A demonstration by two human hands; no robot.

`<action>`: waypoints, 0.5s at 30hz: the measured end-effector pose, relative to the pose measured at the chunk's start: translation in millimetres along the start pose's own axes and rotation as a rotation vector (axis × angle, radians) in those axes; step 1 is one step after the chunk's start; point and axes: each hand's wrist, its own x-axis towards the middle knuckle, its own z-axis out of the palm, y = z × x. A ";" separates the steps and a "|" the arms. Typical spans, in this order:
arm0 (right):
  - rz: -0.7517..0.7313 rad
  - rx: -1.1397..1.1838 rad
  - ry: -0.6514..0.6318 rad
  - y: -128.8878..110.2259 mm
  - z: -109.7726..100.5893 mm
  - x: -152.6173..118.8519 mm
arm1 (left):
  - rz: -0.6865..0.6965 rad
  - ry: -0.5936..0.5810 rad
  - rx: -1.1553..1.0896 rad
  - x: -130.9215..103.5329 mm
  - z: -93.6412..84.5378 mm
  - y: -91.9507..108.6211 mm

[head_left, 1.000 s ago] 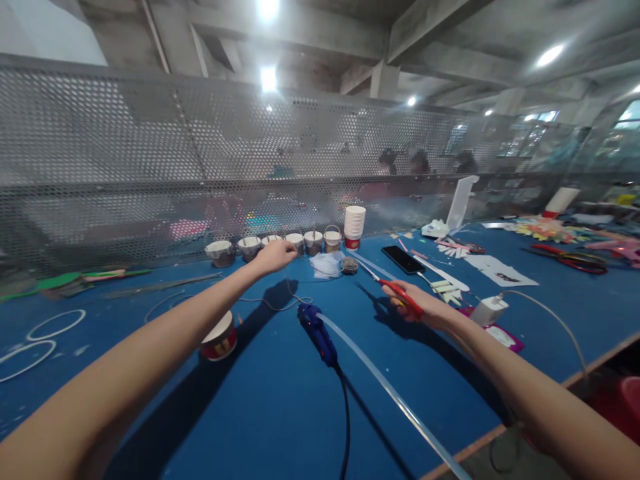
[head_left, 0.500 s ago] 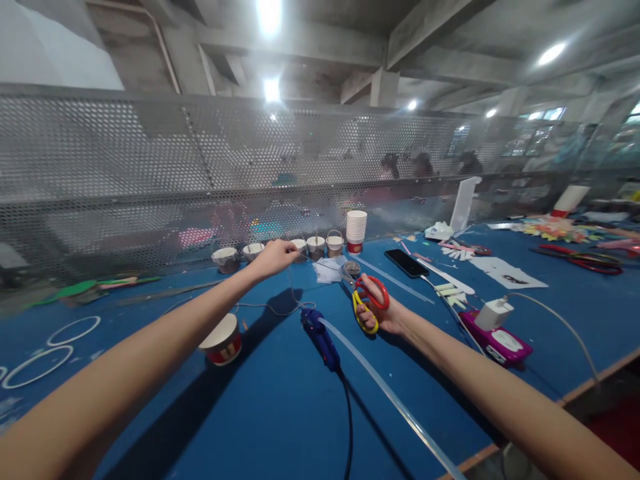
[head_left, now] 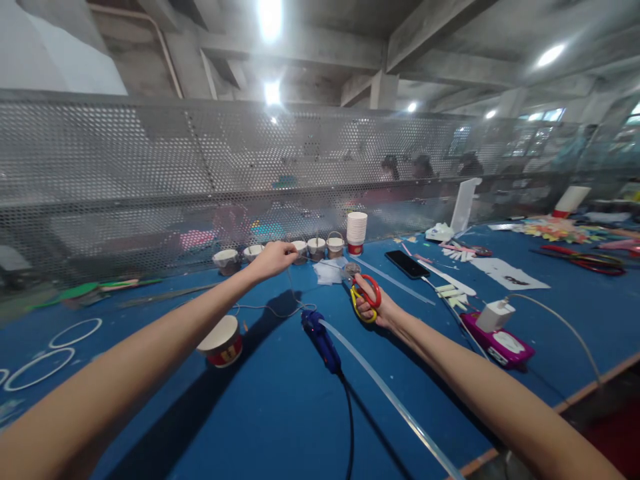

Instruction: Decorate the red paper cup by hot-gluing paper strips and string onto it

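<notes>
My left hand (head_left: pixel 274 260) pinches a thin grey cord (head_left: pixel 291 283) above the table, near the row of small cups. The cord stretches right toward the scissors and also hangs down to the blue glue gun (head_left: pixel 323 341). My right hand (head_left: pixel 375 310) grips scissors (head_left: pixel 367 293) with red and yellow handles; their blades point up-left beside a small round grey item (head_left: pixel 353 269). Whether the blades touch the cord is too small to tell. A paper cup (head_left: pixel 223 341) with a red band stands under my left forearm.
Small cups (head_left: pixel 316 249) and a tall cup stack (head_left: pixel 356 233) line the back. To the right lie a black phone (head_left: pixel 407 264) and a purple power strip (head_left: pixel 497 340) with a white plug. White rings (head_left: pixel 75 333) lie at left.
My right hand and the scissors have shifted slightly left, and the handles are closer together. My left hand is in nearly the same place, still pinching the cord.
</notes>
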 end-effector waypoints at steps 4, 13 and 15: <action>-0.052 -0.008 0.036 1.0 -2.6 -5.2 | -0.038 0.025 0.019 2.0 -2.8 -4.2; -0.141 -0.040 0.050 -3.4 4.6 -12.4 | -0.156 0.043 -0.034 5.2 -4.3 -7.5; -0.170 -0.042 0.060 -2.7 9.0 -9.3 | -0.210 0.070 -0.059 8.1 -4.4 -9.0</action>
